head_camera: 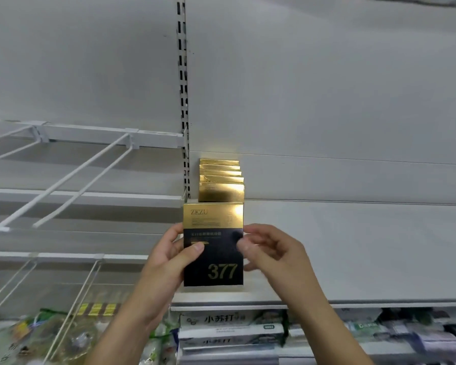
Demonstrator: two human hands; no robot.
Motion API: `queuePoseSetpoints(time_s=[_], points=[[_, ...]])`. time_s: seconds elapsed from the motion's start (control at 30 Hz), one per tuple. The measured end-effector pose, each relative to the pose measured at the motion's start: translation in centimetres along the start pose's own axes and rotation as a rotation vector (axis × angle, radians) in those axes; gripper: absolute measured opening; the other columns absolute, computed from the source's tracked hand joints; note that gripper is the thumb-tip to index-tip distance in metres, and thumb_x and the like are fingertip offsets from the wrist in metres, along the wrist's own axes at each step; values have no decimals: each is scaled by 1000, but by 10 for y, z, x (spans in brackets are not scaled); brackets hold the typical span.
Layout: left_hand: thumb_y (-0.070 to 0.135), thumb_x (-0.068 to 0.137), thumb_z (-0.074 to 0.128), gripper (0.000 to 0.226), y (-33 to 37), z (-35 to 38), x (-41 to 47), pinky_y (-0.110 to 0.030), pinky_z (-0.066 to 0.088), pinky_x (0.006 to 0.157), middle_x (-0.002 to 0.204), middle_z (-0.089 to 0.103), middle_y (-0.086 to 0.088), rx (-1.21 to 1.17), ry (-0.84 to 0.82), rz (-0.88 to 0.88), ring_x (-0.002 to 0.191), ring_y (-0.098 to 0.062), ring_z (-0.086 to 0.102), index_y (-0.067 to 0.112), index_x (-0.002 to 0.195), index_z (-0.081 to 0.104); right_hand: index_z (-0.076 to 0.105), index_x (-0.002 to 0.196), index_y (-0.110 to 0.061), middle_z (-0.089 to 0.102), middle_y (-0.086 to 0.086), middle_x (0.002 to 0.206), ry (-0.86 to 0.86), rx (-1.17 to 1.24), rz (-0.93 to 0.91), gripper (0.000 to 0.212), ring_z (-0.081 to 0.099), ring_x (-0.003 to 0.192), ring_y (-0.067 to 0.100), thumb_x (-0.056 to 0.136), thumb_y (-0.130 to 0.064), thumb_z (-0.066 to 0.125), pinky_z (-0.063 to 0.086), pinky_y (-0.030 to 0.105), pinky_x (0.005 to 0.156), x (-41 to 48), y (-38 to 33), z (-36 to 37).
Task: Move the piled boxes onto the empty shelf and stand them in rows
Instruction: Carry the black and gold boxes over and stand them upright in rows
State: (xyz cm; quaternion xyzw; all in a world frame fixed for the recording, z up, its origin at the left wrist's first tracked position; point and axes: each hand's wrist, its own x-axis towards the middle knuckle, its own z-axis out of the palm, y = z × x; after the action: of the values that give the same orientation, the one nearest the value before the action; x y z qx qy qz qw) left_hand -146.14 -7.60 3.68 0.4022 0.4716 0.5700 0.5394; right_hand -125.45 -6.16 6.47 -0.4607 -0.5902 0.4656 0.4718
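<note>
While the box stands near the shelf's front edge, wire racks: bare white rods far left, well apart from the work.
Left hand: thumb lies across the box's dark front and the fingers go behind its left edge, a firm pinch; the wrist reaches up from below.
Box: flat carton, gold above and dark below, upright by the shelf's front left corner; I cannot tell whether it rests there.
Handling: probably light, stiff card with a glossy, slippery skin; thin, so it tips easily. Best held by both side edges.
Row of boxes: gold cartons standing front to back, just behind.
Right hand: fingers loosely curled at the box's right edge; blurred, so whether they hold it I cannot tell.
Shelf: pale, open rightward.
</note>
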Motion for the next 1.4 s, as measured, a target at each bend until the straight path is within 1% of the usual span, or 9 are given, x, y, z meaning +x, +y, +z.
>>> queuePoseSetpoints(time_s=[0.17, 0.3, 0.5, 0.57, 0.7, 0.97, 1.2, 1.3, 1.4], points=[[11, 95, 62, 36, -6, 41, 3, -46, 54, 98, 117, 76, -3, 76, -59, 8, 112, -22, 71, 27, 127, 61, 67, 115, -26, 78, 0, 97, -5, -8, 51, 37, 75, 87, 19, 85, -9, 79, 62, 30, 75, 0, 7, -35], [9, 96, 61, 34, -5, 67, 4, -42, 55, 95, 117, 76, -4, 90, -76, 19, 111, -22, 71, 23, 126, 61, 69, 115, -25, 78, 4, 98, -57, -18, 51, 33, 75, 91, 20, 86, -12, 78, 60, 31, 81, 8, 10, -58], [11, 96, 62, 33, -10, 86, 6, -40, 53, 97, 119, 75, -2, 150, -67, 28, 113, -20, 70, 22, 128, 61, 68, 115, -22, 79, 3, 96, -91, 6, 61, 30, 77, 89, 18, 89, -8, 75, 61, 29, 75, 14, 12, -80], [15, 94, 69, 32, -11, 85, 7, -37, 53, 98, 117, 76, 0, 198, -32, 48, 112, -17, 70, 24, 124, 66, 68, 115, -24, 79, 1, 97, -66, 0, 56, 29, 77, 90, 17, 91, -7, 71, 61, 28, 75, 23, 11, -90], [21, 84, 78, 35, -13, 75, 6, -45, 54, 100, 109, 78, -8, 159, 51, 50, 103, -25, 75, 15, 118, 70, 66, 113, -30, 79, -6, 95, 47, -34, 28, 28, 75, 88, 8, 95, -9, 67, 61, 23, 71, 63, 9, -111], [17, 85, 70, 30, -15, 75, -9, -42, 57, 95, 104, 78, -12, 177, 24, 21, 99, -29, 75, 8, 114, 72, 58, 116, -23, 67, -10, 95, 86, -126, 111, 24, 66, 88, 13, 96, -12, 67, 53, 22, 60, 149, 41, -102], [9, 93, 66, 21, -16, 72, -15, -40, 57, 96, 103, 79, -9, 232, 16, 7, 99, -24, 75, 12, 113, 72, 60, 130, -18, 70, 1, 117, 161, -190, 55, 33, 65, 103, 19, 97, -19, 66, 50, 19, 64, 172, 52, -95], [14, 92, 71, 23, -15, 71, -15, -42, 55, 99, 104, 78, -9, 217, 2, 27, 101, -24, 75, 13, 115, 72, 62, 129, -17, 72, 4, 121, 161, -190, 69, 35, 68, 110, 23, 95, -24, 69, 52, 21, 71, 169, 54, -94], [17, 89, 72, 30, -14, 71, -14, -39, 55, 101, 107, 77, -6, 236, -23, 60, 104, -20, 73, 16, 119, 69, 56, 138, -20, 68, 2, 129, 223, -188, 69, 49, 63, 109, 15, 93, -30, 71, 48, 24, 84, 150, 43, -100]])
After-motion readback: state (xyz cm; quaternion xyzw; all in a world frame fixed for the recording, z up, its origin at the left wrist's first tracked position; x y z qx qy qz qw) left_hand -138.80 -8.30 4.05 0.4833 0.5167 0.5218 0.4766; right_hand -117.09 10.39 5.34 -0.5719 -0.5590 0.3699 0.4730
